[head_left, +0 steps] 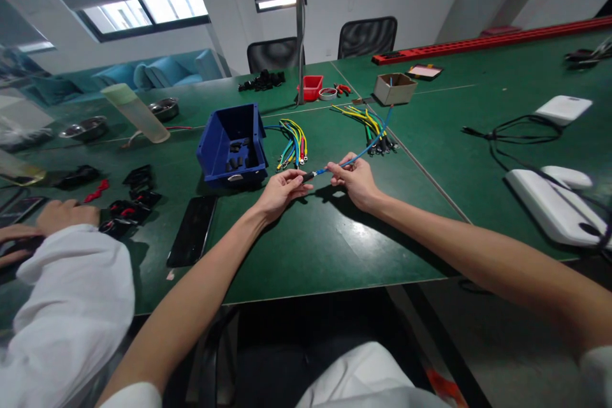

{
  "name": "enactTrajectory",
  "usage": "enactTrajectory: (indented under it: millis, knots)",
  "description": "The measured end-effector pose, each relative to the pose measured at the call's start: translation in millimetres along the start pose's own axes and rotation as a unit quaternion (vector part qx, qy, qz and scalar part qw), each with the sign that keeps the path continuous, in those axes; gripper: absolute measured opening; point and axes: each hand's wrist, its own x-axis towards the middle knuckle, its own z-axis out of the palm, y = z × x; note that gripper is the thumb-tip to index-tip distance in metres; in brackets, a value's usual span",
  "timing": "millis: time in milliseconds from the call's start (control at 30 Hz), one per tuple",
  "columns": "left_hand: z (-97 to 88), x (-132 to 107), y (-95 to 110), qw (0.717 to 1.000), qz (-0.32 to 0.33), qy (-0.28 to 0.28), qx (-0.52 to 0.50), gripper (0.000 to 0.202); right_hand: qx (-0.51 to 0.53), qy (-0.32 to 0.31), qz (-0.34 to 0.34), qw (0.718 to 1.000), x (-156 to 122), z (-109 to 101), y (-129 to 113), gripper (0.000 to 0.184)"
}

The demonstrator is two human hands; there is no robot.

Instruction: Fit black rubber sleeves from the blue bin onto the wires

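Note:
My left hand [281,192] and my right hand [354,179] hold one blue wire [368,148] between them above the green table [306,255]. The left fingers pinch a short black sleeve [308,175] at the wire's near end. The right fingers pinch the blue wire a little further along. The wire runs up and right to a bundle of yellow, green and blue wires [370,124]. A second bundle of coloured wires with ring terminals [292,142] lies just beyond my left hand. A blue plastic bin [233,143] with small black parts stands to the left.
A black phone [192,230] lies at my left. A co-worker's white sleeve [67,306] and hands [57,215] are at far left, near black and red parts [129,194]. A cardboard box [394,88], a red tray [312,87], white devices [549,204] with black cables occupy the back and right.

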Motion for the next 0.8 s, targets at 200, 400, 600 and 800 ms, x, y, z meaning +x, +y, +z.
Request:
enactTrajectory:
  millis: [200,400,600,800]
  knots:
    - [-0.2,-1.0,0.0,0.999,-0.013,-0.028,-0.017,0.029,-0.009,-0.010,-0.001,1.000,-1.5,0.4,-0.5,0.048]
    - [-1.6,-0.4,-1.2,0.999,-0.002,-0.039,-0.018,0.031,-0.036,-0.015,-0.011,0.999,-3.5,2.0,-2.8,0.049]
    - [-3.7,0.7,-2.4,0.999,-0.005,-0.043,-0.012,0.031,-0.042,-0.020,-0.012,0.999,-4.1,2.5,-3.0,0.048]
    - [-3.5,1.2,-3.4,0.999,-0.012,-0.033,-0.019,0.030,-0.039,-0.028,-0.016,0.999,-2.1,0.6,0.1,0.046]
